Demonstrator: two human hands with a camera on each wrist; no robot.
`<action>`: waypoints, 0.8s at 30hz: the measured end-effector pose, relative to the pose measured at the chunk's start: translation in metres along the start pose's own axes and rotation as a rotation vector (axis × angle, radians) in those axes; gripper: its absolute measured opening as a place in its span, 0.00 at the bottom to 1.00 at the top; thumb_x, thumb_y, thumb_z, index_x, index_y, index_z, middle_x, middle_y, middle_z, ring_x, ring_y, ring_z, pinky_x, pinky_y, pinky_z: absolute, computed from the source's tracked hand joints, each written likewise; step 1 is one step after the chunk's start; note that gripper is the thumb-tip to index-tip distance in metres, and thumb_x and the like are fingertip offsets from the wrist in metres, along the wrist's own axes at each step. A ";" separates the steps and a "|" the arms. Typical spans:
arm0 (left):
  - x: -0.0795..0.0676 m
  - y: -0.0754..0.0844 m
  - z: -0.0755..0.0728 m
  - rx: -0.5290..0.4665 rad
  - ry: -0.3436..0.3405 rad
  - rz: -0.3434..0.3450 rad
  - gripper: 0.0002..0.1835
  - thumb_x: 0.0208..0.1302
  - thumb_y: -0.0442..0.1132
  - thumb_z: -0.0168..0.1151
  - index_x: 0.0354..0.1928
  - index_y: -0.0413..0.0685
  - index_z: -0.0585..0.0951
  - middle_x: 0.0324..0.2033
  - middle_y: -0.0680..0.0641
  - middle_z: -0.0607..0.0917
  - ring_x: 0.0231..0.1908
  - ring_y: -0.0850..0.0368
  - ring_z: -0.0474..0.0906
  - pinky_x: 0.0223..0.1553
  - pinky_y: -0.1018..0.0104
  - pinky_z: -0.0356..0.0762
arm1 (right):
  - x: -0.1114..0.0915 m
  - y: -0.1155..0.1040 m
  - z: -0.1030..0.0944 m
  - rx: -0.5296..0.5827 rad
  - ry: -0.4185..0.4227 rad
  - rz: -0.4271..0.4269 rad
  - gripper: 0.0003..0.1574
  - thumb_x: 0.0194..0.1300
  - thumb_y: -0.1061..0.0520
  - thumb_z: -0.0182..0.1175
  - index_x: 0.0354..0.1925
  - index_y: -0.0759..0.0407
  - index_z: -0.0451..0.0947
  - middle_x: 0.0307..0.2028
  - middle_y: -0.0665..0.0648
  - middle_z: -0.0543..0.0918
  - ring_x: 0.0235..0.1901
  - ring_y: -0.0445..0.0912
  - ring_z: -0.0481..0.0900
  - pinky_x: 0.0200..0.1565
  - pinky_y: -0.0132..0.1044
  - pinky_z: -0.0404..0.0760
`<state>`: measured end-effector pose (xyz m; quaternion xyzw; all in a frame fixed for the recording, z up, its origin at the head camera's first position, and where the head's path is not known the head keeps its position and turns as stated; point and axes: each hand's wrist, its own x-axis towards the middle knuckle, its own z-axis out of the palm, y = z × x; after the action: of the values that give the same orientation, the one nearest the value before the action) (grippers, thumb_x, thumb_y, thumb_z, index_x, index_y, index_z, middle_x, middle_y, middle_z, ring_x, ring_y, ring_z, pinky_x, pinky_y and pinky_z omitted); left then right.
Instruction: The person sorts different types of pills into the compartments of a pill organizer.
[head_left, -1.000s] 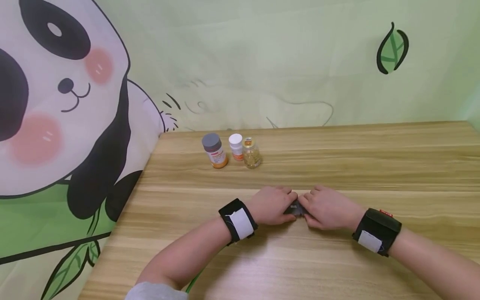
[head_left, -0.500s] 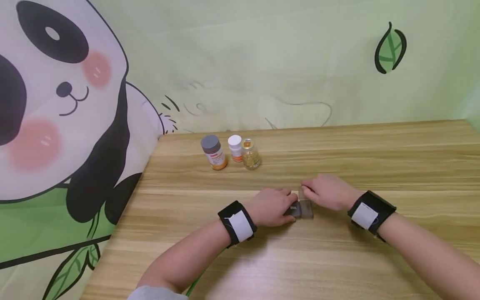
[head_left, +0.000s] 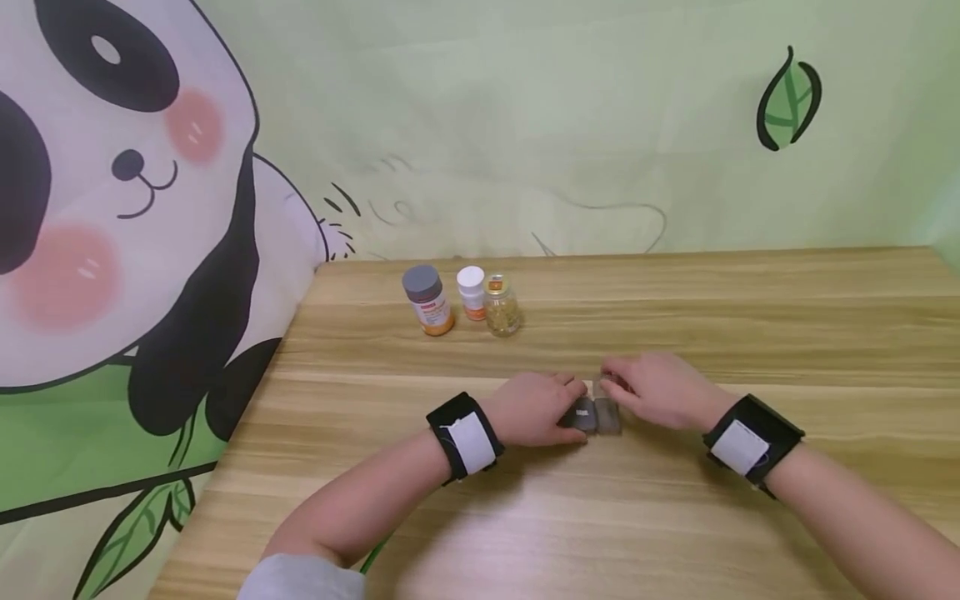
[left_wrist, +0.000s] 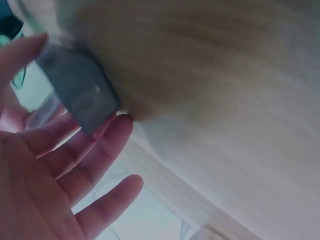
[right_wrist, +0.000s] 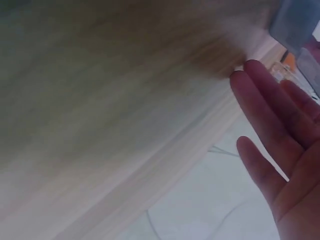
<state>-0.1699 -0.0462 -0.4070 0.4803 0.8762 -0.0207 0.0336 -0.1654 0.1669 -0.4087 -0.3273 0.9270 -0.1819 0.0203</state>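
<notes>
A small dark grey pill box [head_left: 582, 415] with smoky see-through parts lies on the wooden table before me. My left hand [head_left: 528, 410] grips its left end, thumb on the near side and fingers on the far side. One see-through flap [head_left: 608, 417] extends to the right of the dark part. At the box's far right corner, my right hand [head_left: 663, 390] pinches a clear piece with thumb and index finger. The left wrist view shows the box's grey face [left_wrist: 82, 90] between thumb and fingers. In the right wrist view, the right hand's other fingers [right_wrist: 262, 115] extend loosely.
Behind the hands stand a grey-capped bottle [head_left: 429, 302], a white-capped bottle [head_left: 472, 292] and a glass jar [head_left: 502, 308] with a gold lid and yellowish contents. A panda-printed cloth [head_left: 480, 125] hangs behind the wooden table [head_left: 750, 321].
My right hand has moved from the box's right end to its far right corner, uncovering the see-through flap. The left hand keeps its grip. The bottles and jar stay where they were.
</notes>
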 end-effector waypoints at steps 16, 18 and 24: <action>-0.027 -0.077 -0.014 -0.384 0.551 -0.504 0.24 0.60 0.59 0.53 0.48 0.49 0.73 0.40 0.50 0.79 0.37 0.58 0.76 0.34 0.65 0.70 | -0.039 0.008 -0.015 0.000 0.034 0.119 0.35 0.66 0.35 0.43 0.57 0.58 0.67 0.42 0.54 0.78 0.40 0.47 0.76 0.42 0.46 0.73; -0.025 -0.082 -0.010 -0.441 0.619 -0.584 0.26 0.59 0.60 0.54 0.48 0.47 0.70 0.39 0.48 0.79 0.36 0.56 0.76 0.33 0.65 0.70 | -0.041 0.009 -0.016 -0.007 0.038 0.125 0.35 0.66 0.34 0.42 0.56 0.58 0.67 0.42 0.54 0.78 0.41 0.48 0.76 0.42 0.46 0.73; -0.017 -0.088 0.001 -0.557 0.648 -0.722 0.35 0.55 0.60 0.58 0.56 0.45 0.62 0.45 0.43 0.76 0.41 0.51 0.75 0.40 0.62 0.70 | -0.044 0.011 -0.014 -0.014 0.053 0.127 0.36 0.66 0.33 0.40 0.56 0.57 0.67 0.44 0.55 0.78 0.43 0.49 0.76 0.43 0.47 0.72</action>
<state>-0.2348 -0.1078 -0.4065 0.1045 0.9229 0.3502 -0.1210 -0.1402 0.2065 -0.4028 -0.2629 0.9474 -0.1826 0.0050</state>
